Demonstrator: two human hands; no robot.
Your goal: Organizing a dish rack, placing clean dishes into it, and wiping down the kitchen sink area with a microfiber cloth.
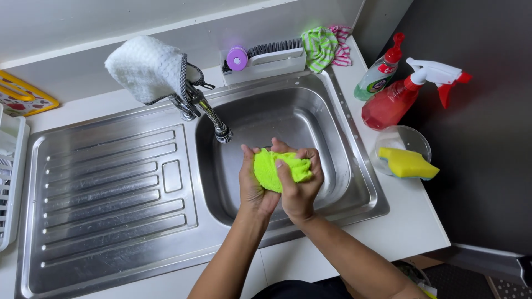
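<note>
A bright lime-green microfibre cloth (281, 169) is bunched up just right of the frame's centre, held above the basin of a stainless steel sink (354, 166). The left hand (255, 182) grasps its left side, fingers curled round the cloth. The right hand (299, 185) is clenched over the cloth's right side and front, and the two hands press against each other.

Just above and to the left of the hands, the flexible spout of a tap (213, 119) points down into the basin. A white waffle-weave cloth (145, 67) is draped over the tap's base. Left of the basin lies the ribbed drainboard (111, 188), and at the left edge of the frame a white dish rack (11, 177) shows in part.

Behind the sink, at upper centre, a white holder (266, 63) carries a dark-bristled brush and a purple round piece; a striped green cloth (320, 47) lies beside it. On the white counter to the right stand a green dish-soap bottle (377, 77) and a red spray bottle (399, 99), with a yellow sponge (407, 163) resting in a clear bowl (388, 141) below them.
</note>
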